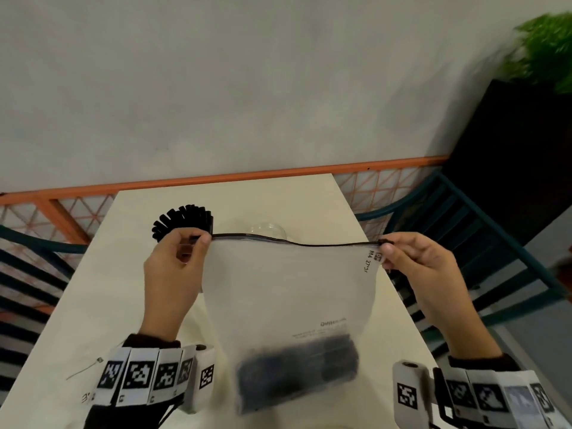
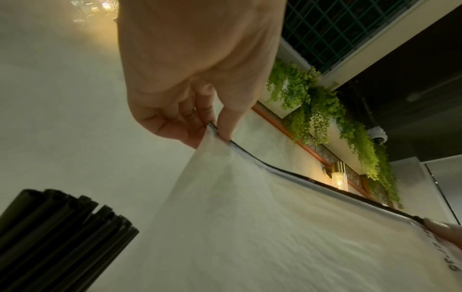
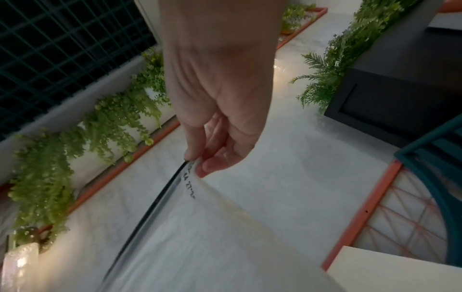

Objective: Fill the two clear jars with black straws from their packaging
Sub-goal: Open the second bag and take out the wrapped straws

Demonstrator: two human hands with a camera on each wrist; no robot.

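A frosted zip bag [image 1: 291, 292] hangs upright above the table between my hands, with a dark bundle of black straws [image 1: 297, 366] lying in its bottom. My left hand [image 1: 198, 241] pinches the bag's top left corner at the black zip strip [image 1: 294, 241]. My right hand [image 1: 385, 247] pinches the top right corner, beside printed text. Behind my left hand a jar's black straws [image 1: 182, 222] fan out; the same straws [image 2: 57, 227] show in the left wrist view. A clear jar [image 1: 269, 231] stands behind the bag, mostly hidden. The wrist views show the left hand [image 2: 215, 128] and right hand [image 3: 197, 164] pinching the bag's edge.
The cream table [image 1: 93, 305] ends at an orange-framed railing [image 1: 216, 178] and a grey wall. Teal chairs stand at the left [image 1: 31, 258] and right [image 1: 464, 243]. A thin wire [image 1: 83, 370] lies at the table's left. A black planter [image 1: 510, 150] with greenery is far right.
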